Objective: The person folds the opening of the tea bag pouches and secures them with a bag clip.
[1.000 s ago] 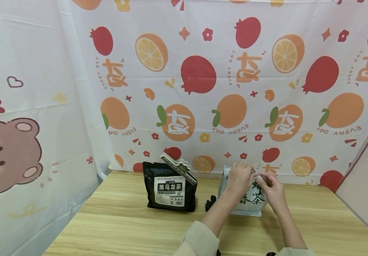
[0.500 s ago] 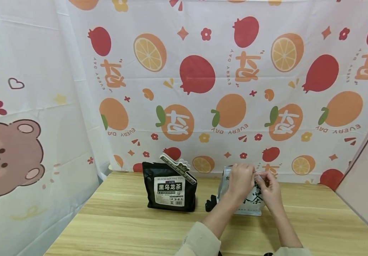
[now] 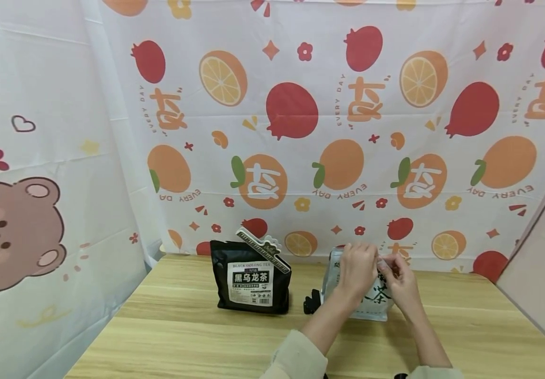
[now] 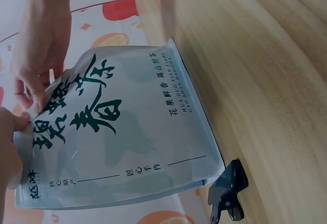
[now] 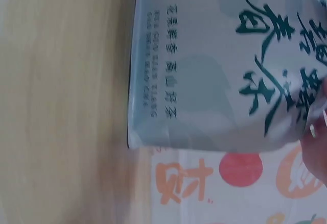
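A pale green tea bag (image 3: 374, 302) with dark green lettering stands upright on the table. My left hand (image 3: 357, 271) pinches its top edge, covering the middle of the bag in the head view. My right hand (image 3: 401, 276) pinches the same top edge close beside the left, thumb and fingers together. In the left wrist view the tea bag (image 4: 117, 127) shows its whole front, with the right hand (image 4: 43, 55) and left hand (image 4: 7, 147) near each other at the top. The right wrist view has the right hand (image 5: 317, 142) at the bag's upper corner.
A black clip (image 3: 312, 301) lies at the pale bag's lower left. Left of it stands a black oolong tea bag (image 3: 250, 284), a long sealing clip (image 3: 265, 250) slanting across its top corner. The wooden table (image 3: 182, 326) meets a fruit-print cloth (image 3: 296, 168) behind.
My right hand has shifted slightly left, closer to the left hand, which has moved a little to the right. Both keep hold of the pale tea bag's top. The black bag stays put.
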